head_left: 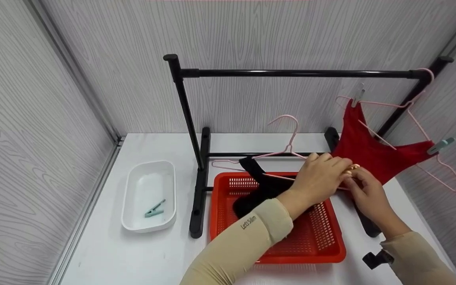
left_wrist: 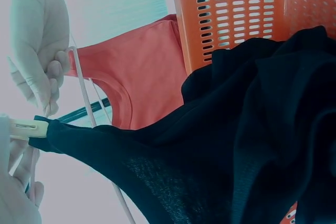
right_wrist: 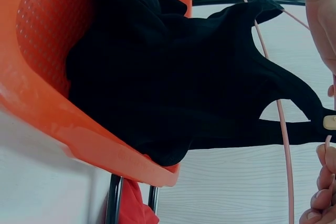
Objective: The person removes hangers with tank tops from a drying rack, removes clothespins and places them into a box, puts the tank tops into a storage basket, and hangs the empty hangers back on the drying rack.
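A black sleeveless top (right_wrist: 173,72) lies partly in the red basket (head_left: 333,253), its straps drawn over a pink wire hanger (head_left: 291,136). At the hanger's right end, a cream clothespin (left_wrist: 29,128) sits on one strap. My left hand (head_left: 321,178) pinches this clothespin, seen at the lower left in the left wrist view. Close beside it, my right hand (head_left: 370,196) pinches the hanger wire by the strap end. The other strap loops over the hanger's left arm.
Behind the basket stands a black rack (head_left: 295,73). A red garment (head_left: 370,150) hangs at its right end from another pink hanger (head_left: 386,104) with clothespins (head_left: 441,145). At left, a white tray (head_left: 129,198) holds a teal clothespin (head_left: 154,210).
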`<state>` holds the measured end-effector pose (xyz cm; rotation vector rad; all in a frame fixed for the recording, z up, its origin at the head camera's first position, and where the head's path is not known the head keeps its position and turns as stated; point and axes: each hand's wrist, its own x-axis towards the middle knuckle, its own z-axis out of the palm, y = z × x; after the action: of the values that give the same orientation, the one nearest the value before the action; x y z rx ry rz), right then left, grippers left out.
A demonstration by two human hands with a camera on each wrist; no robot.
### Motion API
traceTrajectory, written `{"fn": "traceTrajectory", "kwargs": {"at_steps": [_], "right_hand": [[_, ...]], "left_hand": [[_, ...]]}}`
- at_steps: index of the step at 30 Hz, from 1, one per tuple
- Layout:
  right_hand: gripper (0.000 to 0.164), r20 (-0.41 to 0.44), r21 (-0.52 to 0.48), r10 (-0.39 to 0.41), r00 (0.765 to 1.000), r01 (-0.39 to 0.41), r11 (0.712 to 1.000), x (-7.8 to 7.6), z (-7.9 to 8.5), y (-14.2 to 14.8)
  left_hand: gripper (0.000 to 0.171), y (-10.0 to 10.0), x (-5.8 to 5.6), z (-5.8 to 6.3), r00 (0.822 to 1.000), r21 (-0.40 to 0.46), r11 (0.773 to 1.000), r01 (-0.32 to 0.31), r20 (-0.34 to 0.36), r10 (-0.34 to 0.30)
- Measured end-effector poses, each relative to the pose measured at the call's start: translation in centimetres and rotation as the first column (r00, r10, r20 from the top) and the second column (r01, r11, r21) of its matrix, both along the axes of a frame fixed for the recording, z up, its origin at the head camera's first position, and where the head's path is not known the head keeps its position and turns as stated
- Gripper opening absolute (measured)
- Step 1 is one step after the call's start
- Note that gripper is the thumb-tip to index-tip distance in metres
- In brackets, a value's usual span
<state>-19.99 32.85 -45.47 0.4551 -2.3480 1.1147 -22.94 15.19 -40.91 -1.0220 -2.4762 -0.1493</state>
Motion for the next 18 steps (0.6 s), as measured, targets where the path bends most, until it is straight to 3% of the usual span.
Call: {"fn": "traceTrajectory", "kwargs": {"at_steps": [12,18], "right_hand": [[0.017,0.014,0.013,-0.009,1.000,0.009,1.000,-0.14,-0.48,0.02],[0.012,0.024,0.029,-0.013,1.000,0.013,1.000,-0.10,-0.54,0.11]], "left_hand": [[0.029,-0.54,0.01,-0.41,0.998,0.134,0.989,0.060,-0.019,-0.058],[0.028,-0.79,-0.19,-0.20,0.987,0.255,0.961,0.109,0.088,-0.135]]}}
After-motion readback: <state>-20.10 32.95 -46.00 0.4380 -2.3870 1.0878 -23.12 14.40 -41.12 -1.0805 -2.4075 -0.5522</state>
